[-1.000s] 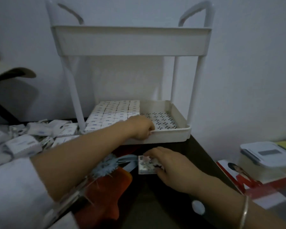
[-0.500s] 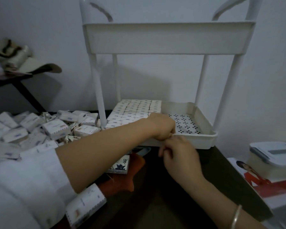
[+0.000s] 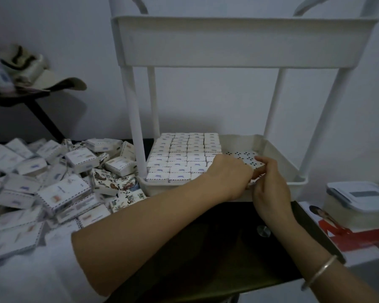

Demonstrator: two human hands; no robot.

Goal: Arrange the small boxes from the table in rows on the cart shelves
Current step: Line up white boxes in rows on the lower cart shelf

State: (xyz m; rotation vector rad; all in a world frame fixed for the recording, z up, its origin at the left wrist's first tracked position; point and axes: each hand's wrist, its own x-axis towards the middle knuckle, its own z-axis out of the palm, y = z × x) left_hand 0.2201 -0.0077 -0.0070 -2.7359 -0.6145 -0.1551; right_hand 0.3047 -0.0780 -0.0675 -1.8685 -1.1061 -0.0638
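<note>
Surroundings: hat (image 3: 42,79) on a dark stand far left. Lidded plastic container (image 3: 359,197) at right, sitting on a red-and-white printed sheet (image 3: 341,237). Cart post (image 3: 136,119) stands between the loose boxes (image 3: 53,182) and the lower shelf (image 3: 280,158). Upper shelf (image 3: 239,40) overhangs the work area.

Surface: dark tabletop (image 3: 206,248), plain white wall behind, dim light.

Task state: packed rows (image 3: 184,156) fill the left part of the lower shelf, and its perforated floor is bare on the right. Loose boxes are heaped on the tabletop left of the cart.

Left hand (image 3: 228,173) is knuckles-up at the front right end of the rows. Its fingers are curled under and hidden, so I can't tell what it holds. Right hand (image 3: 269,189) is just beside it, touching, and pinches a small box (image 3: 258,170) at the shelf's front rim. That box is mostly hidden between the hands.
</note>
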